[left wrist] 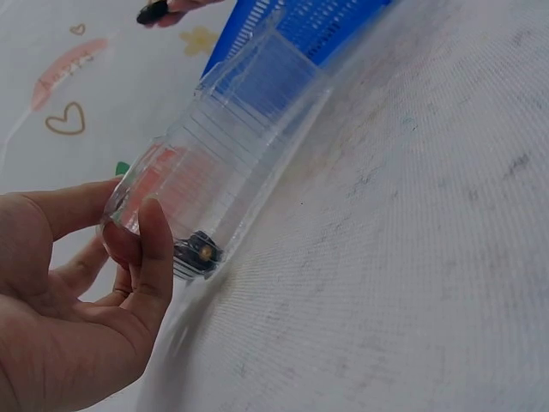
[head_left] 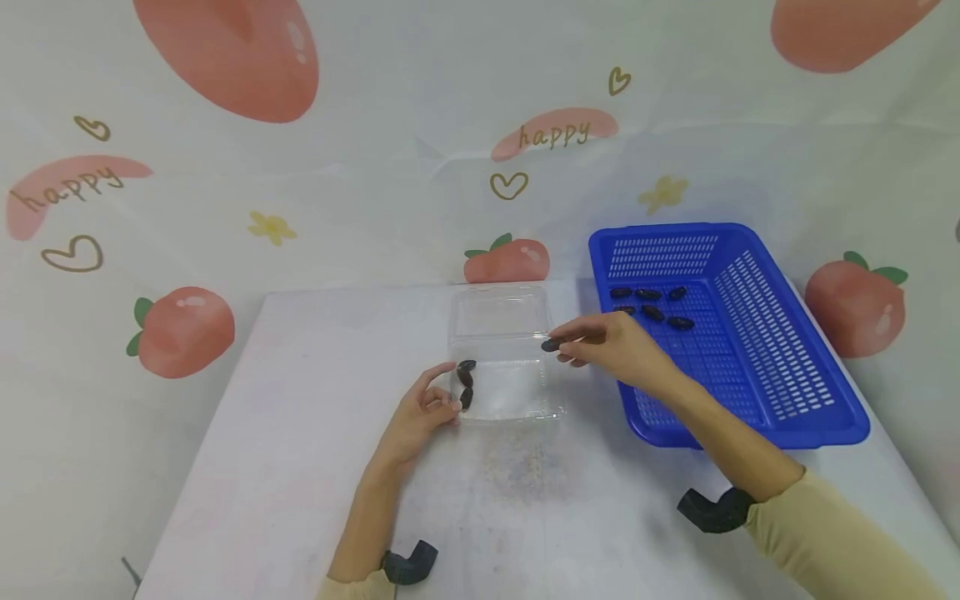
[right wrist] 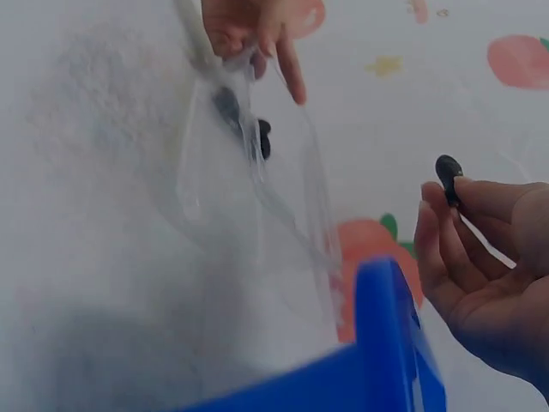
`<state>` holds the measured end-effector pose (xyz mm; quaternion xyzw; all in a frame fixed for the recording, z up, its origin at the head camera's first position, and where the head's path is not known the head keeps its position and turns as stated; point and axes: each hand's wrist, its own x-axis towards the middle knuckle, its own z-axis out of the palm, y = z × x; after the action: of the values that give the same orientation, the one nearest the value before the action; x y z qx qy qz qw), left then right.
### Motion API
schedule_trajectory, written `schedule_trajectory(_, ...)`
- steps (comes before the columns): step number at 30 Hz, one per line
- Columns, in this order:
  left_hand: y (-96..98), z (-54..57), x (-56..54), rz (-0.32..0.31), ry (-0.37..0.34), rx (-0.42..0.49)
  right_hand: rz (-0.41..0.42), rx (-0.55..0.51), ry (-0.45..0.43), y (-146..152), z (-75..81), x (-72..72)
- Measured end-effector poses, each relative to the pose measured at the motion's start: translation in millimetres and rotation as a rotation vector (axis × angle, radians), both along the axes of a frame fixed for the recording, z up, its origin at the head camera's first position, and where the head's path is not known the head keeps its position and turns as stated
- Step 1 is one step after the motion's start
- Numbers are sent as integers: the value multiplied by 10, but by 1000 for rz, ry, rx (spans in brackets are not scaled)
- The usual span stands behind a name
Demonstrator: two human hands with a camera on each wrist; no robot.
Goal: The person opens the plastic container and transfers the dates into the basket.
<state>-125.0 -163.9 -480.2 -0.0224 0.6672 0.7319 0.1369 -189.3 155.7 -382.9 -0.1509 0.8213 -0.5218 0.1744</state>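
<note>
A clear plastic clamshell box [head_left: 510, 392] stands on the table with its lid [head_left: 501, 315] folded back. Along its left side lie a few dark, glossy dates [head_left: 466, 377]; one date [left wrist: 204, 252] turns a pale yellowish end to the left wrist camera. My left hand [head_left: 416, 417] grips the box's left wall, thumb on one side and fingers on the other. Above the box's right edge, my right hand [head_left: 618, 350] pinches a single date [right wrist: 448, 176] between thumb and fingertips. Several more dates [head_left: 652, 313] lie in the blue basket [head_left: 825, 437], partly hidden behind the right hand.
The blue plastic basket, with slotted walls, stands right of the box under my right forearm. A white cloth [head_left: 300, 467] covers the table. Behind it hangs a backdrop [head_left: 375, 208] printed with fruit and hearts. Both wrists carry a black curved mount [head_left: 411, 563].
</note>
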Motion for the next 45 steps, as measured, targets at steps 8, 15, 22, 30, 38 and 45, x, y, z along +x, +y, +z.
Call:
schedule_trajectory(8,-8,7,8,11,-15,-21,-101,35,59,343,-26,-95)
schedule_trajectory(15,3,8,19,15,-26,-33,-157,31,79,578,-92,-132)
schedule_trajectory(22,4,11,15,16,-23,-31,-192,86,66,803,-181,-218)
schedule_trajectory(30,13,21,17,13,-26,-27,-225,129,-16,990,-308,-329)
schedule_trajectory(38,10,28,30,6,-28,-29,-190,148,-13,1053,-501,-410)
schedule_trajectory(45,-3,3,8,8,-31,-41,-195,237,-9,1047,-623,-454)
